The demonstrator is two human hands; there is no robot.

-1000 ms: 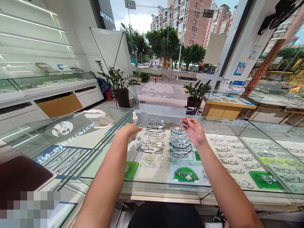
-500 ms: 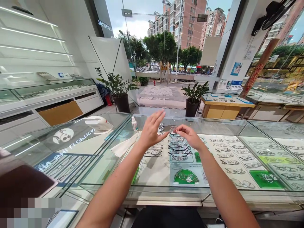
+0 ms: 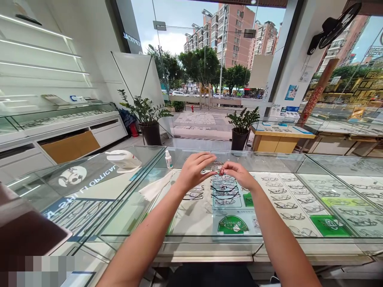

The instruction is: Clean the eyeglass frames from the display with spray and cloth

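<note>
My left hand (image 3: 196, 169) hovers over the glass counter with its fingers stretched out and the thumb apart below them. Its thumb tip comes close to the fingertips of my right hand (image 3: 237, 174). The right thumb and fingers are pinched together at the edge of a thin-framed pair of eyeglasses (image 3: 217, 164), partly hidden between the hands. Below, inside the glass display counter (image 3: 209, 239), several dark-framed eyeglasses (image 3: 226, 188) lie in a column.
A white cloth (image 3: 155, 186) and a small white bottle (image 3: 168, 159) are on the counter left of my hands. Farther left stands a white device (image 3: 123, 160). More eyeglasses (image 3: 285, 205) lie in rows to the right. Two potted plants (image 3: 151, 133) stand beyond the counter.
My left hand has tilted so that its fingers point more to the right, and its palm sits lower. My right hand keeps its pinch. The view has tipped slightly upward.
</note>
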